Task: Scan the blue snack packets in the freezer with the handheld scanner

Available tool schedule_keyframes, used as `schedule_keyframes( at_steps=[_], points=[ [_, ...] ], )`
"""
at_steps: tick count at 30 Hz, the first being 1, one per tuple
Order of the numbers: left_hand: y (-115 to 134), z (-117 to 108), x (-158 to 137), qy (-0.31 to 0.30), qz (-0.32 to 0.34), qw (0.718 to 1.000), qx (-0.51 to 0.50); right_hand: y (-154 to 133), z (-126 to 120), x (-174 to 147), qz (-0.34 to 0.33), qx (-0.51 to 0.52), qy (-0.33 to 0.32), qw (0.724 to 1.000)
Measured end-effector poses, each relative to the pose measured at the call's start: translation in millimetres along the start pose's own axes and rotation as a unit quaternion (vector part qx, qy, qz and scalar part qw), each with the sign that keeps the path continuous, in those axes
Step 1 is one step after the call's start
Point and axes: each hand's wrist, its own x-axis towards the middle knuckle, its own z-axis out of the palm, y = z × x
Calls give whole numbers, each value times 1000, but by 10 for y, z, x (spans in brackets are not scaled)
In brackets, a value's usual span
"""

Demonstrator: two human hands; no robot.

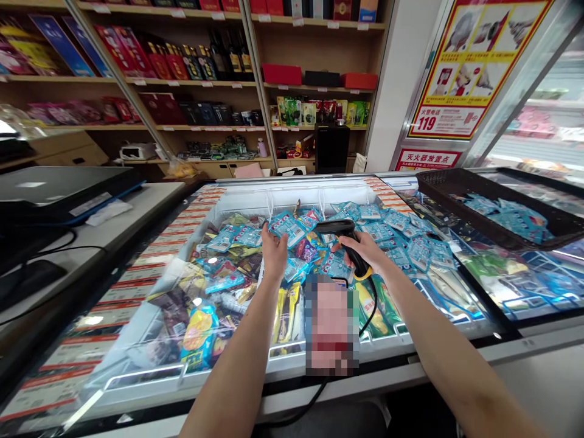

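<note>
My right hand (366, 250) is wrapped round the handle of a black and yellow barcode scanner (336, 228), its head turned left. A blue snack packet (292, 230) with a white barcode label lies in front of the scanner. My left hand (274, 252) grips that packet at its left edge, thumb on the near side; some fingers are hidden. More blue packets (396, 222) are spread on the glass top of a chest freezer (255, 193), mostly to the right of the scanner. Packaged ice creams (198, 331) show through the glass.
A dark brown basket (438, 188) with blue packets stands at the right. The scanner's black cable (375, 304) hangs by my right forearm. A pixelated patch (332, 328) covers an object before me. Left is a counter (150, 207); shelves (319, 27) stand behind.
</note>
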Motion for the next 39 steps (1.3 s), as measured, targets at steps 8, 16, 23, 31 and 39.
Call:
schedule_keyframes(
  at_steps=[8,16,23,31,39],
  points=[
    [146,1,-30,8,-1,999,31,-64,25,-49,-7,-59,-35,998],
    [179,-8,-45,5,-8,998,68,-15,15,-52,-6,-83,-35,996],
    [182,-10,-57,2,-7,997,81,-43,24,-82,-14,-84,-42,996],
    [204,-2,-49,-2,-15,997,79,-32,11,-71,-21,-93,-58,994],
    [258,-4,-79,3,1,996,86,-89,29,-86,-20,-48,-43,998]
  ],
)
